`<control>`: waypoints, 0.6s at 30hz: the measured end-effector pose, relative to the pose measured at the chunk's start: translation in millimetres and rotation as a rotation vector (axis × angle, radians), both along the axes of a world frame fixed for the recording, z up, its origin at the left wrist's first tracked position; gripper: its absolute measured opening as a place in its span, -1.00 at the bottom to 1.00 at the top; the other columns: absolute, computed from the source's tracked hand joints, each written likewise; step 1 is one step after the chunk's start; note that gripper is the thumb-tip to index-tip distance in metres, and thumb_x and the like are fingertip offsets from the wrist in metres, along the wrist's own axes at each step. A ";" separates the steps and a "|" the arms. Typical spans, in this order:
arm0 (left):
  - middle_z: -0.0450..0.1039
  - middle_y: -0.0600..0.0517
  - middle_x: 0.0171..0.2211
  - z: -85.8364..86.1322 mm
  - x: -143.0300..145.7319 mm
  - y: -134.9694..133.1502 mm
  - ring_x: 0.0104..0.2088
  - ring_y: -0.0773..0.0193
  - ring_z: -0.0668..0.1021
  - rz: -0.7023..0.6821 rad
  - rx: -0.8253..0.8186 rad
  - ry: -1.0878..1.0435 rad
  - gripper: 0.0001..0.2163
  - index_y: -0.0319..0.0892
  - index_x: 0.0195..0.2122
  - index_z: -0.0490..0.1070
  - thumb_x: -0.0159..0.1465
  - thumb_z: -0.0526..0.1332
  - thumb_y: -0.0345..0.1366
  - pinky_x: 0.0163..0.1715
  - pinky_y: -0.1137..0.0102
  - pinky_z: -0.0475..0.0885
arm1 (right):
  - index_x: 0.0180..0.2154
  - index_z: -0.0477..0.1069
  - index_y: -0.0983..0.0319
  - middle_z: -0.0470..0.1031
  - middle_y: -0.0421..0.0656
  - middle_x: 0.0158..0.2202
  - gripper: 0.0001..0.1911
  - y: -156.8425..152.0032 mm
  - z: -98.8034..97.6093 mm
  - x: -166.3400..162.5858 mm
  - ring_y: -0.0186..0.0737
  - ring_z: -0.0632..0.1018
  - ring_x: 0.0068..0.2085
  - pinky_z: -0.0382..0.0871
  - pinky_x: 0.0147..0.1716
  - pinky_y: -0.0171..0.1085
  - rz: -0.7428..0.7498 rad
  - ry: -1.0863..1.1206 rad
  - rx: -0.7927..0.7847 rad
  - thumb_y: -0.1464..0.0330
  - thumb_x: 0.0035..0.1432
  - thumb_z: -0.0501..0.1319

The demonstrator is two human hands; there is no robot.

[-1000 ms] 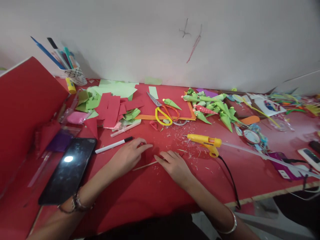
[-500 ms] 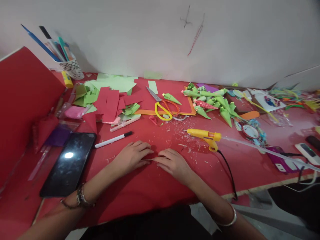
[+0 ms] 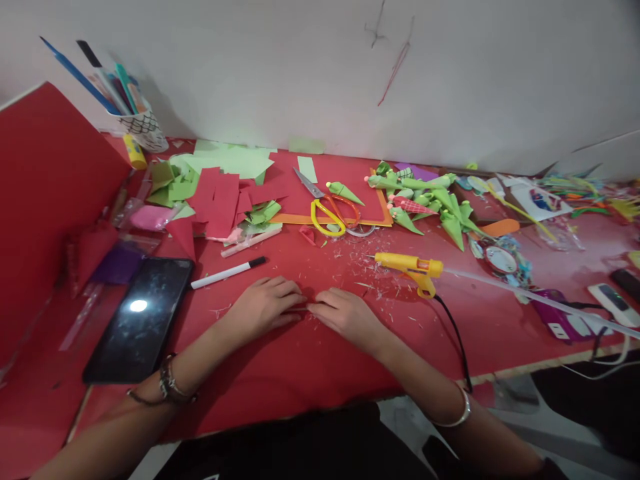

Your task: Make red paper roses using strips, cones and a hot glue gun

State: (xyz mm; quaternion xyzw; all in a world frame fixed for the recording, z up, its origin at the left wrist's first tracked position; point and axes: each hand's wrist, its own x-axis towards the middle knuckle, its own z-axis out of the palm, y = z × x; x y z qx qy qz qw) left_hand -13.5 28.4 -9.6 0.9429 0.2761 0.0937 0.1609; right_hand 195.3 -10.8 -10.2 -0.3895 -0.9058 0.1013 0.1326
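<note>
My left hand (image 3: 267, 305) and my right hand (image 3: 347, 320) meet fingertip to fingertip low over the red tabletop (image 3: 280, 383). Both have their fingers closed in a pinch. A thin strip (image 3: 299, 309) shows as a narrow line between them, its ends covered by the fingers; I cannot tell its material. Beyond my left hand lies a white marker with a black cap (image 3: 227, 272). To the upper right of my right hand, a yellow hot glue gun (image 3: 410, 265) lies on its side among small scraps, a long clear glue stick (image 3: 520, 291) trailing from its back.
Yellow-and-orange-handled scissors (image 3: 327, 212) lie behind the hands, beside red paper pieces (image 3: 223, 207). Green paper cones (image 3: 450, 223) pile at the back right. A black phone (image 3: 137, 327) lies left, near a pen cup (image 3: 145, 131). The glue gun's black cord (image 3: 457, 340) crosses the front edge.
Both hands stay together, with the fingertips shifting slightly around the thin strip, which shows less now. The whole view has tilted a little; the other things lie as before.
</note>
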 end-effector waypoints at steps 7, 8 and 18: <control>0.41 0.01 -0.26 4.8 3.8 -4.3 -0.27 0.24 0.44 -0.008 0.116 0.034 -0.85 -0.17 -0.22 0.36 0.22 0.09 -0.28 -0.31 0.38 0.30 | -0.27 0.40 0.27 0.38 -0.13 -0.35 -0.80 0.7 -1.8 0.7 -0.29 0.37 -0.30 0.30 -0.30 -0.33 0.011 0.038 -0.013 0.40 0.19 0.01; 0.42 0.00 -0.27 5.9 4.7 -5.3 -0.29 0.24 0.44 -0.018 0.150 0.054 -0.86 -0.18 -0.24 0.36 0.23 0.08 -0.30 -0.34 0.38 0.30 | -0.26 0.39 0.27 0.38 -0.13 -0.33 -0.83 2.9 -1.0 1.6 -0.29 0.37 -0.28 0.30 -0.28 -0.34 0.016 0.082 -0.064 0.38 0.18 0.05; 0.43 0.01 -0.36 14.1 8.7 -3.5 -0.42 0.28 0.44 -0.035 0.246 0.184 -0.87 -0.19 -0.26 0.37 0.23 0.07 -0.33 -0.43 0.40 0.27 | -0.36 0.38 0.30 0.38 -0.15 -0.39 -0.90 8.7 9.0 -6.5 -0.28 0.39 -0.33 0.31 -0.35 -0.35 -0.002 -0.116 -0.024 0.42 0.13 0.11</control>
